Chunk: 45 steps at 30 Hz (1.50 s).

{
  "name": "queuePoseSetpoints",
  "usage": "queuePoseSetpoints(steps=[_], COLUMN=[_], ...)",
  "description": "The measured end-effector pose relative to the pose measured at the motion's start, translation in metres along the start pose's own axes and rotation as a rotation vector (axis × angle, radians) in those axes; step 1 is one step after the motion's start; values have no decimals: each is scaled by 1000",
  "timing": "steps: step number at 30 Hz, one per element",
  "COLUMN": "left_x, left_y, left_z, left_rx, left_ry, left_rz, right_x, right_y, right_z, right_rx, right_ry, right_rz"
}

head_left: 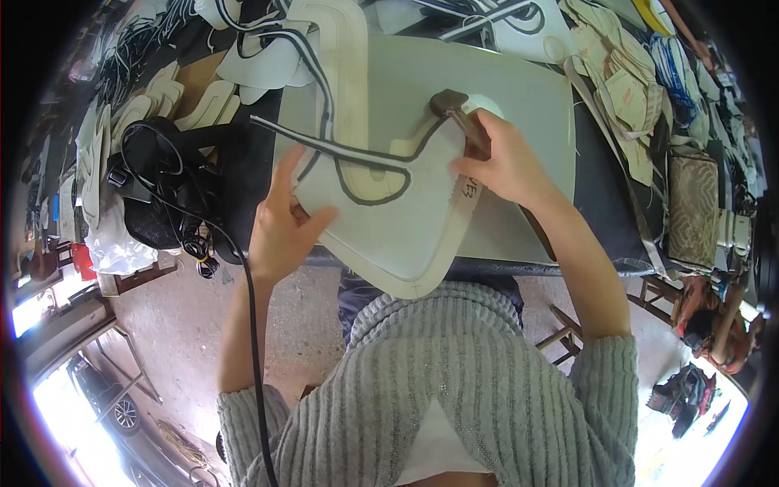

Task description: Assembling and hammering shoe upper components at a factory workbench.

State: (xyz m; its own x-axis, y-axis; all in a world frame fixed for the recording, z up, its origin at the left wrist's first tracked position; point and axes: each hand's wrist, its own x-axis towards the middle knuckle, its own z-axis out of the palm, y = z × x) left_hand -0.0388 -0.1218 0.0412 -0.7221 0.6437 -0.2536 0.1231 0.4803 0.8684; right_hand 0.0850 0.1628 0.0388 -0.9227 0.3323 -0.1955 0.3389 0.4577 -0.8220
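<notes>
A white shaped panel (389, 219) lies on a larger cream template (406, 286) at the table's near edge. Black-and-grey edging strip (357, 152) curves along the panel's upper notch, its loose end pointing left. At the panel's left side rests my left hand (280, 227), fingers apart, thumb over the panel, beside the strip. My right hand (507, 158) is closed at the upper right corner around a brown piece (471, 130) with a dark rounded end (448, 101); its exact kind is unclear. The fingers partly cover it.
A grey-green board (535, 105) lies under the work. Black bag and cables (154, 183) sit at the left; a cord (253, 357) runs past my left forearm. Cream cut pieces (625, 89) pile at the right, beside a patterned roll (692, 207). More strips (495, 16) lie at the back.
</notes>
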Motion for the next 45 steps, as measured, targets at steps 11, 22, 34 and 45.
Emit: queuePoseSetpoints(steps=[11, 22, 34, 45], left_x=[-1, 1, -3, -4], left_y=[-5, -9, -11, -15], left_z=[2, 2, 4, 6], left_rx=[-20, 71, 197, 236], left_ry=[-26, 21, 1, 4], left_rz=[-9, 100, 75, 110], right_x=[-7, -10, -11, -13], right_y=[3, 6, 5, 4], right_z=[-3, -1, -2, -1], right_rx=[-20, 4, 21, 1], right_ry=[-22, -14, -11, -5], right_rz=[-32, -22, 25, 19])
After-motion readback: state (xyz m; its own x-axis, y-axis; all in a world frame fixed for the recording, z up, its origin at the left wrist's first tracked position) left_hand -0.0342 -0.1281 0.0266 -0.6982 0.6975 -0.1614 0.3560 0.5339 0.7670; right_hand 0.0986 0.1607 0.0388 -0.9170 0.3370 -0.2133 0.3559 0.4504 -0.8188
